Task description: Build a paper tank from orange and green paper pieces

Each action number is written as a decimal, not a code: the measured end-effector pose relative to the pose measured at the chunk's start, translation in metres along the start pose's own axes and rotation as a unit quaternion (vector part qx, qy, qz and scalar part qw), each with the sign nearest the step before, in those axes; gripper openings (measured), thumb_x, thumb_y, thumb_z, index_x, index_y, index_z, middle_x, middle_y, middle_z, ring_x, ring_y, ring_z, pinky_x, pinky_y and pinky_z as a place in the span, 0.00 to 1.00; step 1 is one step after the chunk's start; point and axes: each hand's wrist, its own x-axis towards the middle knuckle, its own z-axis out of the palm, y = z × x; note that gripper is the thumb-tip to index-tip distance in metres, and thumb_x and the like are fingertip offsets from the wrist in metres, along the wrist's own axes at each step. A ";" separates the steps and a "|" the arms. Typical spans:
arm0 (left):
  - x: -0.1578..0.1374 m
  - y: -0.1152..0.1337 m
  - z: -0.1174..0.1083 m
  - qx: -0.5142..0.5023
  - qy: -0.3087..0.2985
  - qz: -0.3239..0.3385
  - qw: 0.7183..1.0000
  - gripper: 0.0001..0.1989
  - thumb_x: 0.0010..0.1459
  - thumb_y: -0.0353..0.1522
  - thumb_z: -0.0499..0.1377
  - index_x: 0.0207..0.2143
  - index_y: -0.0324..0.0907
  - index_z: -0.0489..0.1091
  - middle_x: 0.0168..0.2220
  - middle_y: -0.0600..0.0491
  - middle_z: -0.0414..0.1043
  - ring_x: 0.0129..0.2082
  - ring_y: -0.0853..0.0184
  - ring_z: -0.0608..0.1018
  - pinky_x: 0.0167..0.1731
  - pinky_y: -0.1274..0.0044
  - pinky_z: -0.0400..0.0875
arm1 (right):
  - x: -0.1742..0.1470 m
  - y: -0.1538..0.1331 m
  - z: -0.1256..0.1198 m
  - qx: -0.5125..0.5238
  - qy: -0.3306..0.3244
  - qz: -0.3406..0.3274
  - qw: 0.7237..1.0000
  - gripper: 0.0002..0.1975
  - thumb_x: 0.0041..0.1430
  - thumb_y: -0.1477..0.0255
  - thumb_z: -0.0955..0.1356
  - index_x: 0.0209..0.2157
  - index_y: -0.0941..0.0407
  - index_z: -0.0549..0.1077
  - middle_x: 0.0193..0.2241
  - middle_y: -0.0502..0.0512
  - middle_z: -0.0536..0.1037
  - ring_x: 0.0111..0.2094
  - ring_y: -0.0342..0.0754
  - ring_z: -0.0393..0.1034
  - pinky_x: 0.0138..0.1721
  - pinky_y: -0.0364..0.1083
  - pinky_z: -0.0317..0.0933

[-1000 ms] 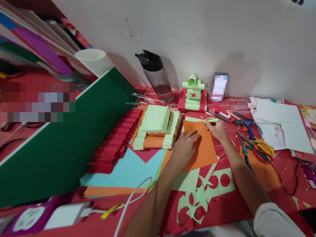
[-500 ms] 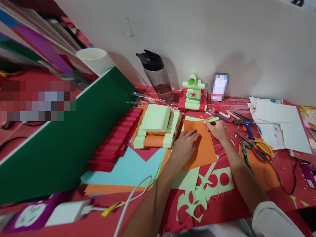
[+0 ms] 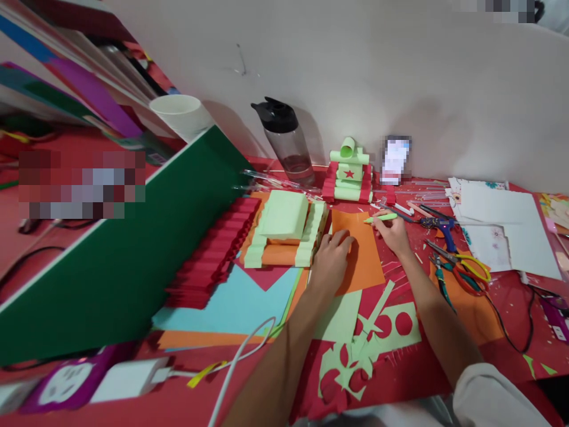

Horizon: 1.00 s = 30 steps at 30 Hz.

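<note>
My left hand [image 3: 332, 258] rests with its fingers bent but apart on the left part of an orange paper sheet [image 3: 367, 261]. A bright green pen [image 3: 381, 218] is pinched in my right hand [image 3: 393, 232], its tip over the sheet's upper right corner. Left of my left hand stands a papercraft piece [image 3: 284, 228] of pale green and orange paper with corrugated strips. Under and below the orange sheet lie a pale green sheet [image 3: 340, 320] and green paper scraps [image 3: 377, 335] with round holes cut out.
A tank-like paper model [image 3: 350, 172] with a red star, a phone [image 3: 395, 160] and a water bottle [image 3: 287, 142] stand by the wall. Scissors [image 3: 464, 261], pliers [image 3: 441, 281] and a blue glue gun [image 3: 444, 228] lie right. A green board [image 3: 133, 255] rises left, beside folded red paper [image 3: 213, 255].
The orange sheet has shifted slightly up and left, with my left hand moving a little left on it. My right hand still holds the pen near the upper edge.
</note>
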 end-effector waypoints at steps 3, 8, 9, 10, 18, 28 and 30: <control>-0.001 0.000 -0.001 -0.007 -0.001 0.003 1.000 0.32 0.54 0.14 0.48 0.55 0.44 0.75 0.62 0.49 0.72 0.55 0.53 0.74 0.53 0.63 0.74 | -0.001 -0.002 0.001 -0.019 -0.020 0.006 1.000 0.14 0.61 0.59 0.69 0.37 0.57 0.77 0.32 0.56 0.83 0.25 0.45 0.74 0.28 0.42 0.70; -0.003 0.000 -0.001 -0.033 -0.001 -0.001 0.999 0.34 0.53 0.14 0.49 0.56 0.46 0.75 0.62 0.48 0.72 0.58 0.53 0.73 0.57 0.61 0.72 | -0.001 -0.004 0.002 -0.046 -0.031 -0.008 0.998 0.15 0.61 0.59 0.69 0.36 0.57 0.80 0.34 0.59 0.85 0.33 0.50 0.80 0.34 0.45 0.74; -0.003 0.000 -0.001 -0.033 -0.003 -0.002 0.999 0.34 0.52 0.14 0.49 0.56 0.46 0.74 0.62 0.48 0.72 0.58 0.53 0.73 0.58 0.61 0.72 | -0.001 -0.004 0.002 -0.051 -0.031 -0.011 0.998 0.15 0.61 0.59 0.69 0.36 0.57 0.80 0.35 0.59 0.85 0.34 0.51 0.80 0.35 0.46 0.74; -0.003 0.001 -0.002 -0.031 -0.006 -0.002 1.000 0.34 0.52 0.14 0.49 0.55 0.46 0.74 0.62 0.48 0.72 0.58 0.52 0.73 0.58 0.61 0.71 | -0.001 -0.004 0.001 -0.054 -0.029 -0.012 0.998 0.15 0.61 0.60 0.70 0.36 0.57 0.81 0.35 0.59 0.85 0.34 0.52 0.81 0.35 0.46 0.75; -0.003 0.002 -0.008 -0.015 -0.024 0.003 1.000 0.33 0.52 0.14 0.50 0.55 0.45 0.74 0.62 0.49 0.71 0.57 0.53 0.73 0.57 0.63 0.71 | -0.001 -0.003 0.000 -0.057 -0.031 -0.020 0.998 0.14 0.62 0.62 0.70 0.36 0.57 0.82 0.35 0.59 0.86 0.35 0.52 0.81 0.37 0.47 0.74; -0.003 0.003 -0.007 -0.009 -0.025 -0.001 1.000 0.33 0.53 0.13 0.49 0.56 0.43 0.74 0.63 0.49 0.71 0.58 0.51 0.72 0.57 0.63 0.71 | 0.000 -0.003 0.000 -0.070 -0.027 -0.029 0.997 0.13 0.61 0.62 0.69 0.33 0.57 0.81 0.34 0.59 0.86 0.34 0.52 0.81 0.35 0.47 0.73; -0.003 0.003 -0.006 -0.016 -0.023 -0.004 1.000 0.33 0.53 0.13 0.49 0.56 0.44 0.74 0.63 0.49 0.71 0.58 0.52 0.72 0.56 0.63 0.71 | -0.001 -0.005 0.000 -0.073 -0.029 -0.028 0.996 0.13 0.61 0.63 0.69 0.32 0.57 0.81 0.33 0.59 0.86 0.33 0.52 0.81 0.35 0.47 0.73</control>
